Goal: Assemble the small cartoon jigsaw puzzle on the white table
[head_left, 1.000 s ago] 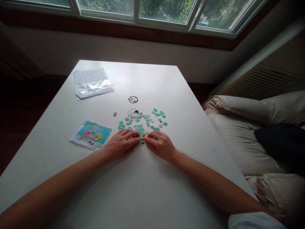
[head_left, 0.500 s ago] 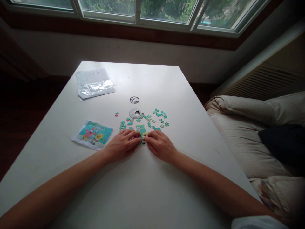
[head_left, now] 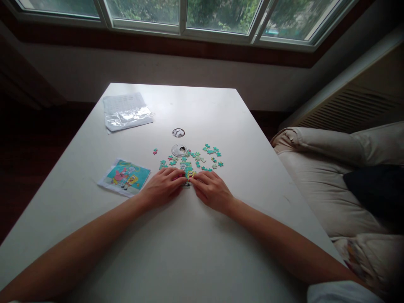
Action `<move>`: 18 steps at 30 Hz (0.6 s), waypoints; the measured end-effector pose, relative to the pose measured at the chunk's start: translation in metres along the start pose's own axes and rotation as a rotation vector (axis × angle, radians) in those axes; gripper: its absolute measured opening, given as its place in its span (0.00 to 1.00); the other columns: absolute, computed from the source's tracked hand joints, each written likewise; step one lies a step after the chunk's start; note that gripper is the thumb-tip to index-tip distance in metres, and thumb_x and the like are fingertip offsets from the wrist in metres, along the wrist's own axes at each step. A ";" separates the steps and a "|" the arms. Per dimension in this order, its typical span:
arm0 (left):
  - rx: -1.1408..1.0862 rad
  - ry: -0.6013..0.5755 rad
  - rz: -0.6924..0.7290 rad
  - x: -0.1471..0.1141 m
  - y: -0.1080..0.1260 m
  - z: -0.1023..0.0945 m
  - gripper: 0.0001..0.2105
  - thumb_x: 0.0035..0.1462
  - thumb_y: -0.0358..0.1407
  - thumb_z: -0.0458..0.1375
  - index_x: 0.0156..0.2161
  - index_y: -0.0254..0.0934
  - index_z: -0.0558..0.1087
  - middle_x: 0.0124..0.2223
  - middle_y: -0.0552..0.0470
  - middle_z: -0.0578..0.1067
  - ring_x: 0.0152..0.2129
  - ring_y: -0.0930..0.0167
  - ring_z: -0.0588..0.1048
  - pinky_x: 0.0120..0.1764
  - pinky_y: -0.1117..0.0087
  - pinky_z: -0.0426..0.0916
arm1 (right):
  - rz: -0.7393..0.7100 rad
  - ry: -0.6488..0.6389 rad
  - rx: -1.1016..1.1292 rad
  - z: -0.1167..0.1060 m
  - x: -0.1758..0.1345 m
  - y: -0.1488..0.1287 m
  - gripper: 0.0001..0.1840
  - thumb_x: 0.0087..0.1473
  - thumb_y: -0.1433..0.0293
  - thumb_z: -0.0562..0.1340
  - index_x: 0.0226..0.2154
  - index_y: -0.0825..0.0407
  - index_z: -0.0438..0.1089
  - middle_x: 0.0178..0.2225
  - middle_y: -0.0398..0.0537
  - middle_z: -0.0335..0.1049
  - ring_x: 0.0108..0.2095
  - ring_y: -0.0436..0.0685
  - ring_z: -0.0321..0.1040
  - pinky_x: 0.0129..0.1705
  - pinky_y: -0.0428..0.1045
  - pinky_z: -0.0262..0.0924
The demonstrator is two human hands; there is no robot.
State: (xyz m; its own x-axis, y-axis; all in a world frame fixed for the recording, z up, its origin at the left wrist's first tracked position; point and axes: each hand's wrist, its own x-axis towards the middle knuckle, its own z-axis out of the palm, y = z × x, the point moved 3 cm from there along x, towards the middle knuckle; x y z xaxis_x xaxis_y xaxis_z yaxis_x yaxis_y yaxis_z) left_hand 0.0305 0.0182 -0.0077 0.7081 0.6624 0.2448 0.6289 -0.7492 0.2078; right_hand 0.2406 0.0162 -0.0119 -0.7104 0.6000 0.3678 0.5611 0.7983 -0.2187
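Between my hands lies a partly joined jigsaw puzzle (head_left: 186, 166), green with cartoon figures, flat on the white table. My left hand (head_left: 166, 183) grips its left side, fingers bent and close together, covering much of that part. From the right, my right hand (head_left: 213, 188) pinches the puzzle's edge beside a yellow cartoon face (head_left: 190, 174). Fingertips of both hands nearly meet at the lower middle, and what lies under them is hidden. Loose puzzle pieces (head_left: 208, 151), mostly green, are scattered just beyond the hands.
A picture sheet (head_left: 126, 176) with the cartoon scene lies left of my left hand. Beyond the pieces are a round silvery disc (head_left: 179, 150) and a round table hole (head_left: 178, 133). A clear plastic bag with paper (head_left: 128, 113) rests far left. A cushioned sofa (head_left: 318, 168) stands right.
The joined puzzle has shifted slightly away from me, with both hands still on it. The view has tilted a little.
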 end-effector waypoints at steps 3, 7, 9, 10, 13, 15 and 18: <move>-0.001 0.011 -0.006 0.000 -0.002 0.001 0.14 0.66 0.33 0.53 0.55 0.42 0.71 0.58 0.46 0.72 0.55 0.62 0.69 0.56 0.57 0.65 | 0.004 -0.010 -0.025 0.000 0.002 -0.003 0.18 0.63 0.73 0.59 0.55 0.52 0.70 0.48 0.56 0.74 0.53 0.63 0.66 0.53 0.60 0.62; 0.014 0.017 -0.011 0.000 0.000 0.001 0.14 0.66 0.32 0.53 0.55 0.41 0.71 0.57 0.46 0.72 0.55 0.62 0.68 0.56 0.56 0.65 | -0.020 -0.005 -0.031 0.000 0.002 -0.002 0.19 0.63 0.73 0.59 0.56 0.51 0.69 0.50 0.56 0.74 0.54 0.62 0.66 0.54 0.60 0.62; 0.030 0.016 -0.013 -0.001 0.002 0.001 0.14 0.66 0.32 0.53 0.55 0.41 0.70 0.57 0.46 0.72 0.55 0.61 0.69 0.57 0.56 0.65 | -0.029 0.008 -0.018 -0.001 -0.001 -0.001 0.19 0.64 0.72 0.58 0.56 0.50 0.69 0.50 0.54 0.74 0.54 0.61 0.66 0.55 0.59 0.61; 0.033 0.018 -0.013 -0.002 0.003 0.001 0.15 0.66 0.32 0.53 0.56 0.41 0.70 0.58 0.45 0.72 0.55 0.61 0.69 0.57 0.56 0.65 | -0.029 0.015 -0.011 -0.001 -0.002 0.000 0.18 0.64 0.72 0.58 0.56 0.50 0.69 0.50 0.54 0.74 0.55 0.61 0.66 0.55 0.59 0.61; 0.031 0.015 -0.013 -0.009 0.008 0.002 0.17 0.67 0.34 0.53 0.59 0.41 0.69 0.61 0.45 0.70 0.58 0.60 0.67 0.59 0.55 0.64 | -0.016 0.026 0.002 -0.002 -0.005 0.001 0.17 0.65 0.70 0.58 0.56 0.50 0.69 0.52 0.53 0.74 0.55 0.61 0.66 0.57 0.59 0.60; 0.029 0.007 -0.028 -0.017 0.012 0.001 0.19 0.68 0.36 0.53 0.62 0.40 0.67 0.63 0.44 0.68 0.61 0.59 0.65 0.62 0.54 0.61 | -0.009 0.023 0.009 -0.003 -0.005 0.001 0.17 0.65 0.69 0.59 0.55 0.50 0.70 0.52 0.53 0.73 0.56 0.61 0.66 0.57 0.59 0.60; 0.030 -0.001 -0.050 -0.028 0.018 -0.002 0.25 0.67 0.40 0.54 0.67 0.41 0.60 0.68 0.42 0.63 0.65 0.58 0.59 0.65 0.50 0.56 | -0.005 0.011 0.021 -0.004 -0.005 0.001 0.16 0.65 0.68 0.59 0.54 0.49 0.71 0.53 0.53 0.73 0.56 0.60 0.67 0.57 0.58 0.61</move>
State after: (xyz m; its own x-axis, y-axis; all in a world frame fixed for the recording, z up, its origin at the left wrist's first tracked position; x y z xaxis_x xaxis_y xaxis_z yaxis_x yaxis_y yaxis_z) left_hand 0.0215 -0.0139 -0.0094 0.6758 0.6992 0.2335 0.6731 -0.7144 0.1910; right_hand 0.2464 0.0134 -0.0103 -0.7082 0.5958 0.3788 0.5488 0.8021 -0.2354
